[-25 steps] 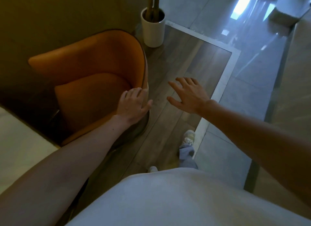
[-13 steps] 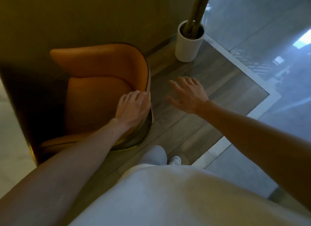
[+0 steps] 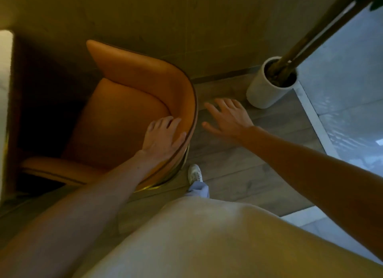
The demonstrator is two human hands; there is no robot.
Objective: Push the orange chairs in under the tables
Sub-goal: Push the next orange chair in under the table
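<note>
- L hand [image 3: 163,136]: on top rim of the back of the orange chair [image 3: 124,122] (padded tub seat, curved back, gold metal band at base). Fingers curl over rim onto inner face, thumb on outer side, so it grips the rim.
- R hand [image 3: 228,118]: fingers spread, palm down, holds nothing. Hovers over grey-brown wood plank floor [image 3: 228,174], just right of chair back, not touching it.
- Chair pos: left-centre, close to the wall on its far side. Open seat faces left toward the pale table top [image 3: 4,81], seen only as a strip at left edge.
- Key relation: table lies left of the grip. Chair's front-to-back axis runs approx left–right, so the push goes leftward from the back. L hand has the hold; R hand is near enough to join on the outer curve.
- Est: seat mostly out in the open, so push not done.
- Risk: far arm may scrape the wall. White cylindrical planter [image 3: 267,89] w/ stems sits far right, out of the path.
</note>
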